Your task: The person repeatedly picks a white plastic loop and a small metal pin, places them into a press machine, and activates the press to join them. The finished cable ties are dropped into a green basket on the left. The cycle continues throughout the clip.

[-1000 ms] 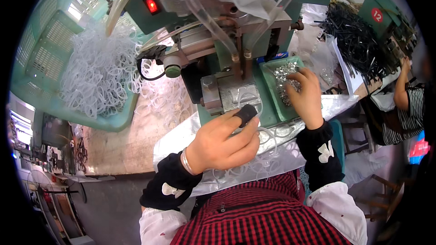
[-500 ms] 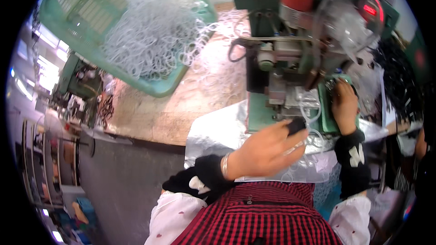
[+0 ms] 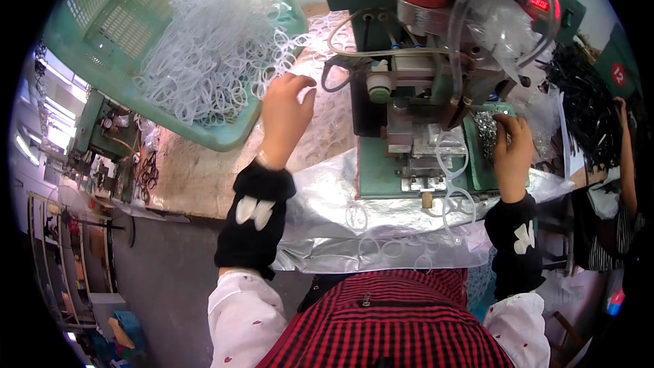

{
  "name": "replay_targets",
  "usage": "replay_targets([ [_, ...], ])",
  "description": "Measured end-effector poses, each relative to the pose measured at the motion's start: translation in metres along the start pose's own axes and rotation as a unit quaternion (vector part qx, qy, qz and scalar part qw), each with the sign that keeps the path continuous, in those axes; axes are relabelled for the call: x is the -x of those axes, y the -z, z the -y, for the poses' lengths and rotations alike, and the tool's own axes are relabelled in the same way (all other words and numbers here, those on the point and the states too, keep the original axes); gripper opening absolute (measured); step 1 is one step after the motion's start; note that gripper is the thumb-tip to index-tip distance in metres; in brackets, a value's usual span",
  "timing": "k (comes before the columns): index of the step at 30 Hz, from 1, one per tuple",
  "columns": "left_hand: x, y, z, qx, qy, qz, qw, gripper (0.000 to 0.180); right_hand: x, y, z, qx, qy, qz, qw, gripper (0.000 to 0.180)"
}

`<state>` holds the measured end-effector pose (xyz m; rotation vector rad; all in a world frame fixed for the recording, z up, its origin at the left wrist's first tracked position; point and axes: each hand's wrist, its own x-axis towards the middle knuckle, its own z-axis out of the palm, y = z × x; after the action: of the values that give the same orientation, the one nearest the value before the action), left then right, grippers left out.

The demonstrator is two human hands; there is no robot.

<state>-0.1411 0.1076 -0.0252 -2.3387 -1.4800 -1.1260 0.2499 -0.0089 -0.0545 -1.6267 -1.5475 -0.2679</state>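
Note:
My left hand is at the near right rim of a green plastic basket. Its fingers are curved, with a gap between thumb and forefinger, beside a heap of clear plastic double-ring frames. My right hand hangs over a green tray of small shiny metal pieces. There its fingertips are bent together; anything between them is too small to make out. Between the hands stands a green press machine. One clear double-ring frame dangles at the front of its metal fixture.
Silvery sheeting covers the bench front, with loose clear rings on it. A clear hose loops before the machine. Black strips are heaped at right, near another person's arm. A second machine stands at left.
My left hand has swung from the front of the press up and left to the basket. A black thing at its fingers before no longer shows there. My right hand stays at the tray.

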Motion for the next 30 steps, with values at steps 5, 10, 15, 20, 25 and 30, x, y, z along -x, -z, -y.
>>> replay_targets([
  [5,0.042,-0.094,0.072,-0.057,0.138,0.11,0.983,0.033,0.02,0.003,-0.022,-0.076,-0.096,-0.018,0.992,0.013],
  [10,0.081,-0.036,0.049,-0.009,0.121,0.225,0.967,0.027,0.067,0.051,-0.046,-0.302,-0.283,-0.038,0.909,0.018],
  [15,0.07,0.029,-0.004,0.081,0.097,0.086,0.988,0.012,0.061,0.045,-0.033,-0.377,-0.325,-0.03,0.867,0.017],
  [20,0.051,0.03,-0.053,0.308,0.194,-0.009,0.932,0.013,-0.004,0.027,0.048,-0.355,-0.112,0.063,0.926,0.018],
  [25,0.084,-0.01,-0.045,0.439,0.269,-0.01,0.857,0.008,-0.014,-0.007,0.079,-0.384,-0.09,0.018,0.919,0.029],
  [30,0.086,-0.014,-0.064,0.449,0.252,-0.068,0.854,0.009,-0.005,0.001,0.09,-0.461,-0.169,0.034,0.871,0.049],
])
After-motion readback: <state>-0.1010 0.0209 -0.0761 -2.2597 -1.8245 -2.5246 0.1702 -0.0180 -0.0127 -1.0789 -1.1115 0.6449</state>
